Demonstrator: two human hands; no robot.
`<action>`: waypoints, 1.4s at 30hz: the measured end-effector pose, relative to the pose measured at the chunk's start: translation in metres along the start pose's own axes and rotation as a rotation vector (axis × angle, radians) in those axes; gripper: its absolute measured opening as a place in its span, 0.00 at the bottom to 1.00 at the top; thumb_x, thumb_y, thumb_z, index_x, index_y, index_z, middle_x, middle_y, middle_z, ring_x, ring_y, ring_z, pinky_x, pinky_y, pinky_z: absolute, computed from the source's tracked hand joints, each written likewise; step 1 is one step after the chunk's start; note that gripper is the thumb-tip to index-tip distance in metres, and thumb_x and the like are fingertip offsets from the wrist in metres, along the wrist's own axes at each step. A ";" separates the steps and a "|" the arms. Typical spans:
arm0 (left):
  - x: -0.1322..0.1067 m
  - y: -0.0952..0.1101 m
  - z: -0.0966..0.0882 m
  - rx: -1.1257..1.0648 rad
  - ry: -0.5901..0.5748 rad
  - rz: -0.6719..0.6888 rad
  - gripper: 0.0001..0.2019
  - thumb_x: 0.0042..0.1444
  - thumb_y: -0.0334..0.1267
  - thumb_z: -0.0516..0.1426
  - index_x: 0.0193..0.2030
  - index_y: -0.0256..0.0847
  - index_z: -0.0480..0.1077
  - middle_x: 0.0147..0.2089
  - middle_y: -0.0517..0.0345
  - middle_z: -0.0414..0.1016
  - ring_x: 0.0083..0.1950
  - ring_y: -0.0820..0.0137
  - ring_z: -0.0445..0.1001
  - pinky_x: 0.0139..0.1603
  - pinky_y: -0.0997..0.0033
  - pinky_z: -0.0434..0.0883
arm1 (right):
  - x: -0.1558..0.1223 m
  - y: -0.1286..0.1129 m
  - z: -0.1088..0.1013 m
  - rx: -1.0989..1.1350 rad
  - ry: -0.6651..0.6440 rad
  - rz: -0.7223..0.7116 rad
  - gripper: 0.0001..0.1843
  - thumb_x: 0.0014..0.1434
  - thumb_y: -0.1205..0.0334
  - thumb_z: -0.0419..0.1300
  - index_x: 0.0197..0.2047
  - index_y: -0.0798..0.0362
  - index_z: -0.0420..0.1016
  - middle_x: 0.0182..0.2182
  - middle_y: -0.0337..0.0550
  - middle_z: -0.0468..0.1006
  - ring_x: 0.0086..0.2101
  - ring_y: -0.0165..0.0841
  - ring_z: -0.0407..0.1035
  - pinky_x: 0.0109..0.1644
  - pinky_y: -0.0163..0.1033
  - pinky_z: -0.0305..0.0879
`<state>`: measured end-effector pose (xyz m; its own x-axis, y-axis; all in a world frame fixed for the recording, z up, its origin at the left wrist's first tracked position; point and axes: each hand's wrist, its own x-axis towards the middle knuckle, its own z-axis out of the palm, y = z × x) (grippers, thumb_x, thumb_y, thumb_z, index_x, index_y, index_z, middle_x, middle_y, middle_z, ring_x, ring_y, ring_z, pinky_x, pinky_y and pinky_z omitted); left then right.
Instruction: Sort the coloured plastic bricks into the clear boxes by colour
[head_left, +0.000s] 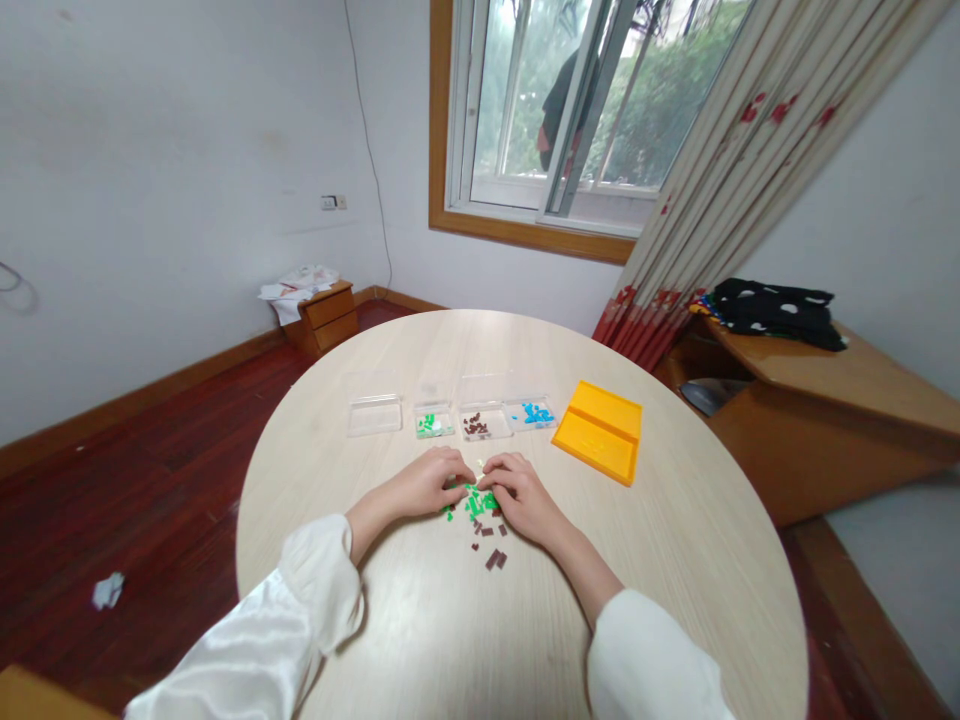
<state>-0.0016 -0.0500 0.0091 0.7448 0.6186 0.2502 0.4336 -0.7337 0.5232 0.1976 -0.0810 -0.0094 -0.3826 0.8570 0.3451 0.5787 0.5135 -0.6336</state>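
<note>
My left hand (430, 483) and my right hand (523, 497) rest close together over a loose pile of small green pieces (480, 503) on the round table. The fingers of both hands are bent, their tips almost meeting above the pile. Whatever they pinch is too small to make out. A few pale yellow pieces (480, 467) show between the fingertips. Dark brown pieces (496, 560), some rectangular, lie scattered on the near side of the green ones. Part of the pile is hidden under my right hand.
Beyond my hands stand clear plastic boxes: one without visible pieces (375, 416), one with green pieces (434, 422), one with brown pieces (486, 421), one with blue pieces (533, 414). An open yellow case (600, 430) lies to the right on the table (420, 620).
</note>
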 end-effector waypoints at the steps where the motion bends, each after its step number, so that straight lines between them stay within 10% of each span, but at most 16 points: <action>1: 0.000 0.000 0.000 0.001 -0.008 -0.001 0.07 0.54 0.33 0.57 0.40 0.39 0.74 0.34 0.56 0.72 0.37 0.70 0.69 0.40 0.73 0.64 | 0.000 0.000 0.000 0.001 -0.001 0.004 0.18 0.52 0.78 0.51 0.31 0.49 0.77 0.37 0.42 0.72 0.42 0.35 0.63 0.49 0.47 0.58; 23: 0.003 0.004 0.000 0.025 0.002 -0.001 0.07 0.54 0.28 0.52 0.32 0.37 0.72 0.33 0.55 0.72 0.37 0.69 0.69 0.41 0.72 0.65 | 0.000 -0.001 0.000 0.055 0.048 -0.013 0.15 0.53 0.77 0.51 0.30 0.50 0.75 0.35 0.42 0.72 0.40 0.34 0.63 0.47 0.45 0.59; 33: 0.007 -0.038 -0.021 0.055 0.618 -0.321 0.05 0.54 0.31 0.54 0.30 0.37 0.71 0.33 0.55 0.72 0.37 0.68 0.69 0.40 0.70 0.66 | 0.001 -0.002 0.000 0.065 0.053 -0.020 0.15 0.53 0.77 0.51 0.29 0.51 0.74 0.35 0.42 0.72 0.40 0.34 0.63 0.47 0.44 0.59; 42: 0.007 -0.050 -0.021 0.052 0.644 -0.384 0.06 0.53 0.31 0.55 0.33 0.38 0.74 0.34 0.55 0.74 0.37 0.69 0.70 0.38 0.71 0.66 | 0.000 -0.005 -0.003 0.103 0.032 -0.023 0.15 0.52 0.77 0.52 0.26 0.50 0.74 0.35 0.42 0.71 0.41 0.34 0.64 0.48 0.45 0.60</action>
<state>-0.0284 -0.0030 0.0025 0.0993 0.8642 0.4932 0.6386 -0.4355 0.6345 0.1966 -0.0832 -0.0044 -0.3712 0.8466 0.3813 0.4922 0.5276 -0.6923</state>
